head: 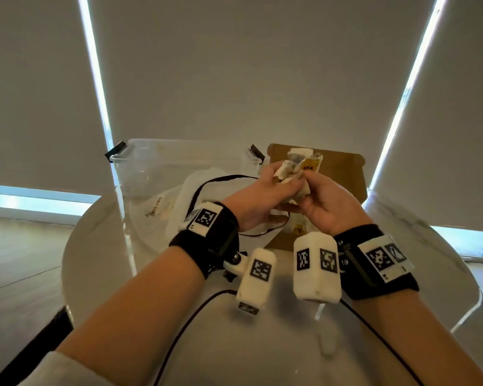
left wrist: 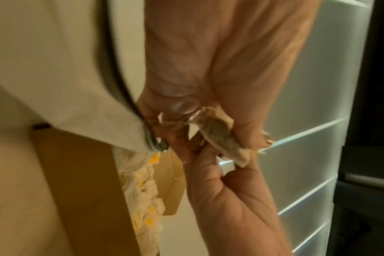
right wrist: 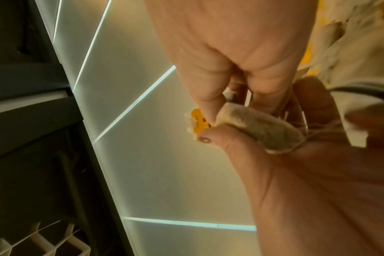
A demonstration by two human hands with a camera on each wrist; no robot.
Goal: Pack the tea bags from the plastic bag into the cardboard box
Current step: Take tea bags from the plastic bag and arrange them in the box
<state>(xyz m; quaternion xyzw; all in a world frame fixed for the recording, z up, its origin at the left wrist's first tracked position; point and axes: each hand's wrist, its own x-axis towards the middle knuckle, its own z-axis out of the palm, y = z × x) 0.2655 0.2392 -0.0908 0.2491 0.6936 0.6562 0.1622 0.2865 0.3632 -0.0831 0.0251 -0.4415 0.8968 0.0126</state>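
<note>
Both our hands meet above the cardboard box point(head: 343, 174), gripping a small bunch of tea bags point(head: 296, 168) between them. Our left hand point(head: 258, 197) curls its fingers round the bunch from the left, and its fingers also hold the black cord point(head: 221, 179) of the plastic bag point(head: 184, 190). Our right hand point(head: 325, 204) pinches the same bunch between thumb and forefinger, with a yellow tag point(right wrist: 200, 119) showing just past the thumb tip.

Under our wrists lies the round white table point(head: 101, 246). Beyond our left hand stands a clear plastic tub point(head: 140, 168), and the crumpled plastic bag sits between that tub and our left wrist. The open box lies beneath and beyond our right hand, with more tea bags point(left wrist: 143, 187) already inside it, right below the held bunch.
</note>
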